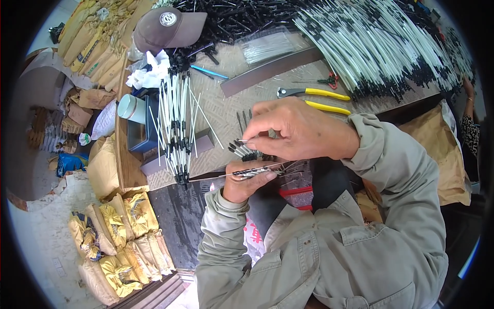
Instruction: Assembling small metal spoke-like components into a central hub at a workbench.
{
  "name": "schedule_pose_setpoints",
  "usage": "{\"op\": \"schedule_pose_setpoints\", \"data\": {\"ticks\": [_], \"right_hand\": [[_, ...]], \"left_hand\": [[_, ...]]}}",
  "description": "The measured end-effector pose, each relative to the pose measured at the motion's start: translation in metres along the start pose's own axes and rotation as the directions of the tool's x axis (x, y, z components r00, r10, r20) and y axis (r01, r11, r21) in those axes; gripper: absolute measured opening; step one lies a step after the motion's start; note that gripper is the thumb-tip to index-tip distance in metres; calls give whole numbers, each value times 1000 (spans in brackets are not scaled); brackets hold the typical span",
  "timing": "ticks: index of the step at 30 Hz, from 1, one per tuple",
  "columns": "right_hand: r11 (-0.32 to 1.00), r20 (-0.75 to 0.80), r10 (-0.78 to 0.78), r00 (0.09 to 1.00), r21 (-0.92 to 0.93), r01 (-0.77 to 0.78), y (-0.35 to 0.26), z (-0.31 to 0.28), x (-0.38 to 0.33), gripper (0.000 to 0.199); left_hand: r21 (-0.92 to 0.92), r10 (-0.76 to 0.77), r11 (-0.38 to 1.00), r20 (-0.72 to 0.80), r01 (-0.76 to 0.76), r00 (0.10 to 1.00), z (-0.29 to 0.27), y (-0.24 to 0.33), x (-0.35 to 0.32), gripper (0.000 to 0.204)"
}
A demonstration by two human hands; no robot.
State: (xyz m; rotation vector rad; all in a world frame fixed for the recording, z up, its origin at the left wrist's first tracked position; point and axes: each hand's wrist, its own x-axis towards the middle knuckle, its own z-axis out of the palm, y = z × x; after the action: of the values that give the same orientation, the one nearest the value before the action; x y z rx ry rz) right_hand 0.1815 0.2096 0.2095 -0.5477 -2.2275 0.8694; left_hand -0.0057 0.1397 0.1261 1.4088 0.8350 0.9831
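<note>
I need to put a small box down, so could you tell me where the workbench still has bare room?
The bare patch of workbench lies between the upright white rod bundle, the dark flat bar and the yellow-handled pliers. The far edge is crowded with the white rod pile; the cap and rags fill the left corner.

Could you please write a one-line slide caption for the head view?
Left hand grips a bundle of thin black-tipped rods while right hand pinches one, beside yellow-handled pliers.
</note>
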Motion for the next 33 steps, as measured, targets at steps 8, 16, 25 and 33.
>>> {"op": "schedule_pose_setpoints", "data": {"ticks": [8,16,25,33], "right_hand": [[998,-3,62,998,5,-62,-3,4,4,10],[994,8,64,998,89,-65,3,7,8,14],[987,47,28,998,155,-35,4,2,8,14],[990,-4,-43,999,135,43,7,8,11,10]], "left_hand": [[8,46,999,31,-46,998,-3,-2,-1,21],[8,59,998,60,-59,996,-5,-3,2,21],[-133,23,991,115,-7,993,-13,-7,-1,18],[-215,95,975,166,-58,982,-12,-5,4,19]]}}
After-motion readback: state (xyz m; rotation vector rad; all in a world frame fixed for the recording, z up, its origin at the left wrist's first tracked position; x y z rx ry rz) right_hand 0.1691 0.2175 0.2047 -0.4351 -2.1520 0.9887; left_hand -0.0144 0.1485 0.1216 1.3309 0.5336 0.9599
